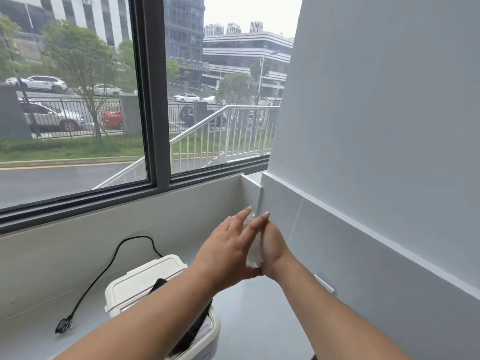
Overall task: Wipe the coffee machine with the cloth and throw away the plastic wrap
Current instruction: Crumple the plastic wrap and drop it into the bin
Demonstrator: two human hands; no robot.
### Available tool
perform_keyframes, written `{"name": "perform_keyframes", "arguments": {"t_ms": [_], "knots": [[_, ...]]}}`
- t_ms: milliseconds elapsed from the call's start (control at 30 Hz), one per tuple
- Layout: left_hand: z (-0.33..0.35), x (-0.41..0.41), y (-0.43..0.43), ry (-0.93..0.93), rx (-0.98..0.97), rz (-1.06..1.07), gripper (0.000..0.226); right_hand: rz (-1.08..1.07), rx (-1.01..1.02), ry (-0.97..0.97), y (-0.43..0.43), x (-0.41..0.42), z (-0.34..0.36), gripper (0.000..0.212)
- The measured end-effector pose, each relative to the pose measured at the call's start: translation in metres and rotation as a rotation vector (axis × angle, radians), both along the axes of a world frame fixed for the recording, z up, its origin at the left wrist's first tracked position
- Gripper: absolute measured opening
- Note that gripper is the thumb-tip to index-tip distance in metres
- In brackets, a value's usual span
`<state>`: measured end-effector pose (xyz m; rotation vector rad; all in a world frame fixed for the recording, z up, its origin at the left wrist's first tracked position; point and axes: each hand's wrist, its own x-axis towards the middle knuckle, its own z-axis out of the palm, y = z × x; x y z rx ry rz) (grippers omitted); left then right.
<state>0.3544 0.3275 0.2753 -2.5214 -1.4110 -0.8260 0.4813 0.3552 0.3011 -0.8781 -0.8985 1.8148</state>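
We press our left hand [228,249] and right hand [272,252] flat together, squashing the plastic wrap [254,257] between palms, likely compacting it for disposal, above the coffee machine [145,279].

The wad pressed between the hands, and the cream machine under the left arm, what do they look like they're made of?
Wad: thin clear plastic film, crinkled and whitish where it bunches, pressed between the left hand and right hand.
Machine: probably moulded plastic, cream and matt, with rounded edges and a ribbed lid. Something dark lies on it, too hidden to identify.
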Motion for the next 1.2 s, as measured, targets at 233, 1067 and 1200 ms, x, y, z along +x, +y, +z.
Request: {"name": "perform_keyframes", "arguments": {"t_ms": [233, 1067, 1200], "knots": [[0.018, 0.001, -0.012, 0.024, -0.110, 0.013, 0.107, -0.085, 0.112, -0.302, -0.036, 0.008, 0.001, 0.034], [-0.026, 0.175, -0.022, -0.320, -0.441, -0.250, 0.056, -0.281, 0.085, -0.229, -0.111, 0.183, -0.035, 0.052], [-0.039, 0.208, -0.016, -0.276, -0.570, -0.232, 0.082, -0.428, 0.057, -0.371, -0.105, 0.223, -0.054, 0.050]]}}
